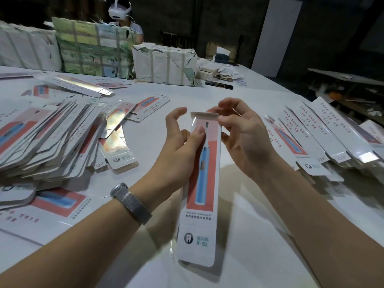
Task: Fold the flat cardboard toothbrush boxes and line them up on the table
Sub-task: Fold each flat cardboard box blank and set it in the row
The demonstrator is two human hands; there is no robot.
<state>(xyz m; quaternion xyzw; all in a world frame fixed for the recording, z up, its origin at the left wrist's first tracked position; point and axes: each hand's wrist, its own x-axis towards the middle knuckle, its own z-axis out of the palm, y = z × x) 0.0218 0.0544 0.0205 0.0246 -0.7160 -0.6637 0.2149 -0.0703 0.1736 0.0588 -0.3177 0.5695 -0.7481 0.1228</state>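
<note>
I hold one long toothbrush box (202, 183) upright over the middle of the white table (239, 235); it is white and coral with a blue brush printed on it. My left hand (178, 146) grips its upper left side, thumb pressed on the front face. My right hand (243, 138) pinches the top flap at the box's upper right corner. A big heap of flat boxes (47, 142) lies to my left. Several folded boxes (324, 138) lie side by side in a row on the right.
Paper-wrapped bundles (164, 65) and a taller green bundle (93, 46) stand at the table's far side, a person in a headset (122, 13) behind them. A dark phone (219, 84) and scraps lie at the back right. The table's right edge runs behind the row.
</note>
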